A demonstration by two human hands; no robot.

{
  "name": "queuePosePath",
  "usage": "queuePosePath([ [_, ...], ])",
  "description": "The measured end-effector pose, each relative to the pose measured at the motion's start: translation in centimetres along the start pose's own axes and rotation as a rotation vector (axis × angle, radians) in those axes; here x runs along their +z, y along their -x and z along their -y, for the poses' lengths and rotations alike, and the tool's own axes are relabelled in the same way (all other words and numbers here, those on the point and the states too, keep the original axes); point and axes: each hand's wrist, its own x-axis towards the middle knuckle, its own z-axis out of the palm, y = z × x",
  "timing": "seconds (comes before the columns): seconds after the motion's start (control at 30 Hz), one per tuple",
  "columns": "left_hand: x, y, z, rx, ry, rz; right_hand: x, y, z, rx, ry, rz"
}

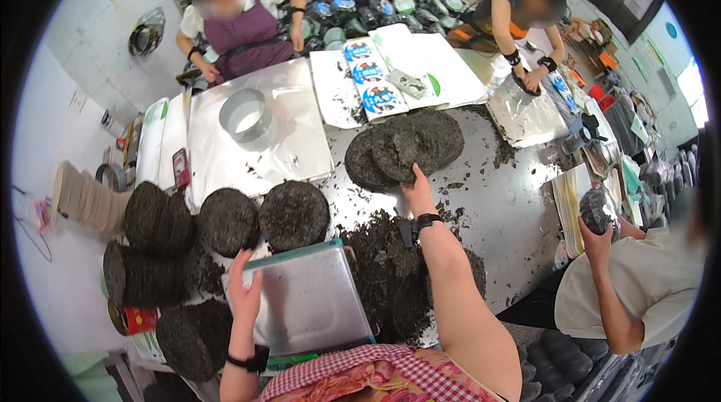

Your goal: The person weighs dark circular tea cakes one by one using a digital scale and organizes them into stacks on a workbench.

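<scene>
My right hand reaches forward over the table and grips the near edge of a dark round cake of dried seaweed. This cake leans on other cakes of the same kind in an overlapping group. At the left edge of a scale with a flat steel top, my left hand is open with its fingers stretched and nothing in it. Two single seaweed cakes lie just beyond the scale. Right of the scale, loose dark seaweed flakes are heaped, partly hidden by my right forearm.
Stacked seaweed cakes stand at the left. A metal ring rests on clear plastic sheets. Printed bags lie at the table's far side. Two people work across the table; a third at right holds a wrapped cake.
</scene>
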Motion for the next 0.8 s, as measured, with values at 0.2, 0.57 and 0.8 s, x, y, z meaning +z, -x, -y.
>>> queuePosePath([
  [0.2,-5.1,5.3,2.3,-0.266,-0.102,-0.094,3.7,-1.5,3.3,-0.246,0.047,-0.259],
  [0.57,-12.2,8.4,0.4,0.120,-0.633,-0.065,-9.4,6.9,18.3,-0.598,1.545,0.165],
  [0.8,-27.6,20.5,19.7,-0.608,-0.335,-0.515,-26.5,27.5,11.0,-0.228,1.981,-0.345],
])
